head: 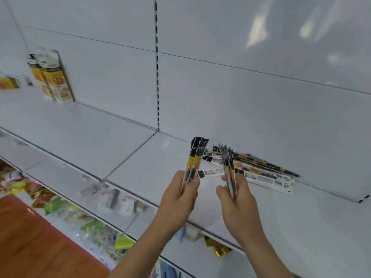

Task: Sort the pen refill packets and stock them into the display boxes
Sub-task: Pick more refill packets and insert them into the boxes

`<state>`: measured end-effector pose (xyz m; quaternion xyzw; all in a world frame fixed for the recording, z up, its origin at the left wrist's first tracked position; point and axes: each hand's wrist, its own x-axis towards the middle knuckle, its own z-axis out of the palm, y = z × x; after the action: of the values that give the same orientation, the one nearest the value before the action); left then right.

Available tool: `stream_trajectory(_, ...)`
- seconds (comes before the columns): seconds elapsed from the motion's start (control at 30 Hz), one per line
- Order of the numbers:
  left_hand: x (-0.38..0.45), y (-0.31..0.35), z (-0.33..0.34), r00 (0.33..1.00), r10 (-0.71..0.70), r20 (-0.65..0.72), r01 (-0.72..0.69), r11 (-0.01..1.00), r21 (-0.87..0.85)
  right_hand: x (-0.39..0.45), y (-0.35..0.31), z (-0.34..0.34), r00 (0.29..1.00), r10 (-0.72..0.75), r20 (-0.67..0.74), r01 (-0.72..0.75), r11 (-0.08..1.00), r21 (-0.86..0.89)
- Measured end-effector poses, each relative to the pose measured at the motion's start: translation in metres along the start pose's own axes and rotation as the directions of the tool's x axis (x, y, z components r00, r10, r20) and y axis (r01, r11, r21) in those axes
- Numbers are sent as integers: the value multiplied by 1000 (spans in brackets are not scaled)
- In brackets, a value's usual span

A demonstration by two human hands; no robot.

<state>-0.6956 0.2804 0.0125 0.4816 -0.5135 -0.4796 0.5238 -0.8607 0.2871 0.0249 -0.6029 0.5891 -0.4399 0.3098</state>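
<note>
Above the white shelf, I hold refill packets upright in both hands.

My left hand grips two packets; my right hand grips a thicker bunch. More loose packets lie behind on the shelf; display boxes stand far left.
</note>
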Motion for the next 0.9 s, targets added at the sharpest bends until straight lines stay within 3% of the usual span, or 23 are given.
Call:
stream_trajectory(0.1,-16,4,-64,999,-6,-50,4,999,-43,-10,-25,53,999,-33,36,35,998,-50)
stream_trajectory(0.33,-54,11,-214,982,118,-149,-105,990,93,-30,-84,188,989,-125,83,131,988,-75)
stream_trajectory(0.6,-75,8,-348,920,65,-385,-40,997,71,-35,-152,322,915,-247,320,268,963,-25)
stream_trajectory(0.9,-26,-1,-484,843,35,-537,21,995,98,24,-194,474,880,-317,354,324,945,41)
